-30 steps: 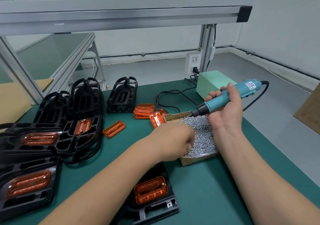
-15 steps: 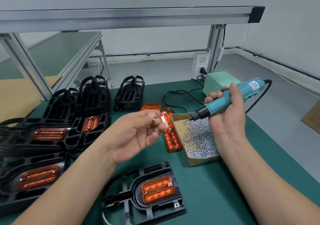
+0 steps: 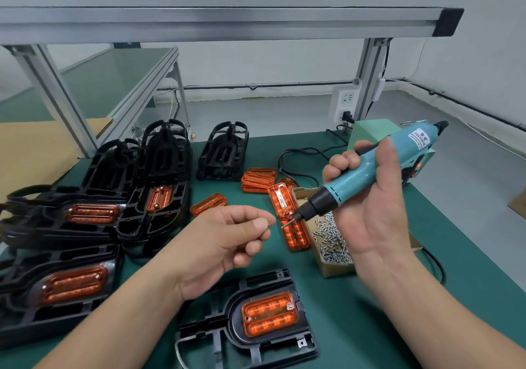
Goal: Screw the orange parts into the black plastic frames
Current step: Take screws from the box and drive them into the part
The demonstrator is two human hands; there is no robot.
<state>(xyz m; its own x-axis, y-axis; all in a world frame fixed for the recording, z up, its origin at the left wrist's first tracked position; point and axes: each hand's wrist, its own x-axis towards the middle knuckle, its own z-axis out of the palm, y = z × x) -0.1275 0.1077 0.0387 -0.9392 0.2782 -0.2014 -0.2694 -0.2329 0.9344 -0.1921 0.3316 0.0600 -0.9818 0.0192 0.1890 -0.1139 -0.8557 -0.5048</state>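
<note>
Head view: black frame at bottom centre of the green desk, orange part seated in it, one screw visible at its right end. Right hand at centre right, fingers wrapped tight round a teal electric screwdriver, tip angled down-left with a screw on the bit. Left hand at centre, fingers loosely curled, thumb against forefinger; whether anything pinched, cannot tell. Just behind: cardboard box of screws, loose orange parts. Left of frame: stacked black frames, some fitted with orange.
</note>
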